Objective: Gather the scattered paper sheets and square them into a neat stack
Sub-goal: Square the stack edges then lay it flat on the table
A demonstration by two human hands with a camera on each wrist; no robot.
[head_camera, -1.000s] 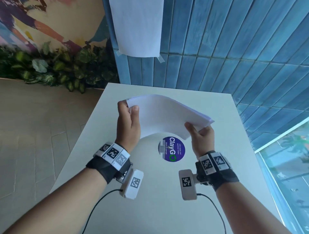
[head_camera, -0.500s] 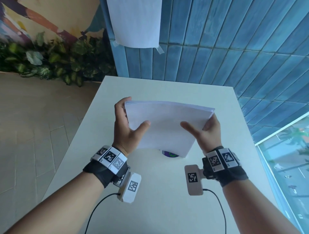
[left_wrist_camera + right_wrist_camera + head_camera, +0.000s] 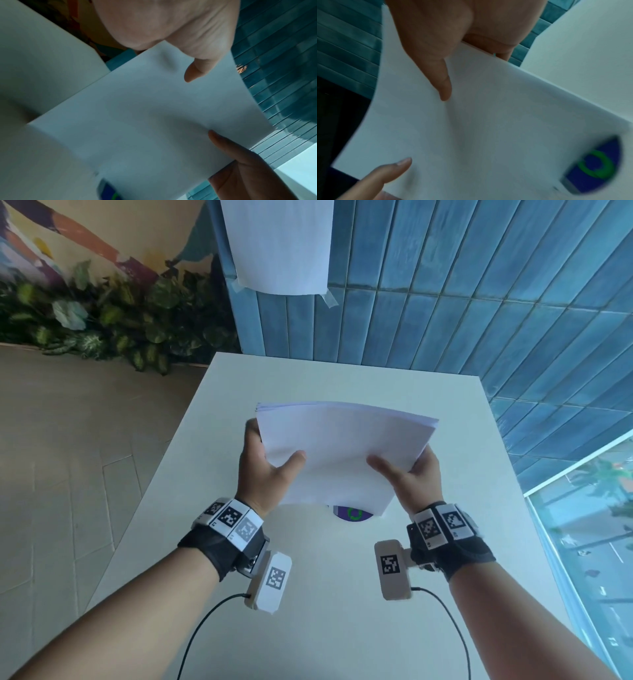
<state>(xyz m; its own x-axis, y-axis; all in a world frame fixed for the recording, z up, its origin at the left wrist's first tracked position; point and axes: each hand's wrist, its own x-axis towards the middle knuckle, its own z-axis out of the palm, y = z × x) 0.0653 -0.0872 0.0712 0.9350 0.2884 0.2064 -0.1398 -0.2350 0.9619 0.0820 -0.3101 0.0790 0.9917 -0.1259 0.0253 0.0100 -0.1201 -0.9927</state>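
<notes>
Now the two forearms are reaching out over the near end of the white counter (image 3: 308,628), each with a tagged wrist camera trailing a thin cable. Just beyond them the left hand (image 3: 265,470) and the right hand (image 3: 412,474) are holding the paper stack (image 3: 342,453) between them, above the middle of the counter. Each hand is gripping a side edge: the thumb is lying across the near face of the top sheet, and the fingers are going round behind, where the head view is hiding them. The right wrist view is showing the right fingers (image 3: 503,44) curled behind the edge; the left ones are not visible, so only the thumb grip is certain there.

A second ago the sheets were lying nearly flat and sagging between the hands, with the round purple sticker (image 3: 352,513) fully exposed. Now the stack is standing steeply, its lower edge hanging right over the sticker and covering all but a sliver. Whether that edge is touching the counter is not clear. The upper edge is bowing slightly, and a few sheets are peeking out at the top left corner.

That is suggesting the gathering is done and the squaring is under way: the person is probably setting up to tap the lower edge on the counter.

Farther off, a single sheet (image 3: 279,244) is hanging taped to the blue tiled wall (image 3: 479,302), with leafy plants (image 3: 102,326) to the left.
</notes>
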